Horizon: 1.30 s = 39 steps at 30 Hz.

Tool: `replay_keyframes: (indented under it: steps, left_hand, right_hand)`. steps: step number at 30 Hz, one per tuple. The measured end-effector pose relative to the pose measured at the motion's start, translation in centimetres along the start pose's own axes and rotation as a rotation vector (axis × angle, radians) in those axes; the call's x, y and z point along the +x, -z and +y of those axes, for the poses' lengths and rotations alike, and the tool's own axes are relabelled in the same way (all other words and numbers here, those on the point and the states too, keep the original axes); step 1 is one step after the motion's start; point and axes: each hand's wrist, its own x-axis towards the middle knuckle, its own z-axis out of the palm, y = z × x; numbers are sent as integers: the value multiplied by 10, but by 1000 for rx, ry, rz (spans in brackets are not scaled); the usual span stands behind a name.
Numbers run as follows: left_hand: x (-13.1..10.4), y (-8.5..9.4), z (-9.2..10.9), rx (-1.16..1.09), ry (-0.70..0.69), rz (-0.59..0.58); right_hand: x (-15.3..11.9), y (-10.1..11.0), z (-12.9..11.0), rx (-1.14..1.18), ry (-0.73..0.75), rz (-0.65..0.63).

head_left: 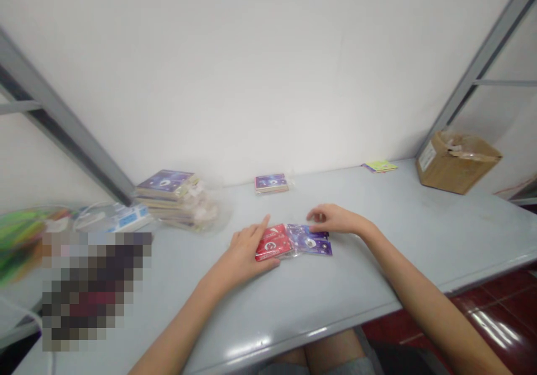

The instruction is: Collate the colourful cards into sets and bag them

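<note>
My left hand [245,252] lies around the left end of a red card pack [273,243] in clear plastic, with the thumb along its near edge and the fingers at its far side. Joined to the pack's right side is a purple card [309,242] with a pale round picture on it, lying on the grey table. My right hand [333,218] hovers low over the far edge of the purple card. Its fingers are loosely bent and apart, and one fingertip seems to touch the card.
Stacked purple packs [165,196] in plastic stand at the back left. A small purple pack [271,183] and a yellow-green card [380,166] lie near the wall. An opened cardboard box [457,162] stands right. A power strip [130,217] and blurred green items [25,241] are left.
</note>
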Motion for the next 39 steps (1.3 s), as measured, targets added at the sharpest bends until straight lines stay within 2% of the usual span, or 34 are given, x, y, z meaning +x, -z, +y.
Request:
replay_keyframes:
  steps: [2,4,7,12,18,24,31,34,37,39]
  left_hand:
    - [0,1,-1,17,22,12]
    - [2,1,-3,43,57,29]
    - [4,0,-6,68,92,57]
    - [6,0,-10,78,116,66]
    - [6,-1,-13,56,126,102]
    - [8,1,-16,53,130,123]
    - [9,2,-20,66,108,126]
    - [8,0,-21,70,91,129]
    - [8,-2,-21,73,72,125]
    - [7,-2,-19,66,44,126]
  right_hand:
    - [-1,-3,-1,-71,60,-85]
    - [-2,-7,-3,-130,96,-117]
    - [-2,-12,-7,-204,53,-117]
    - [-1,-13,-10,-191,28,-97]
    - [0,-16,-15,-76,39,-52]
    - [2,-8,-10,254,11,10]
    - [5,0,-3,434,-108,128]
    - [5,5,2,491,-153,289]
    - [3,14,7,648,-173,456]
    - [1,19,9,745,-185,456]
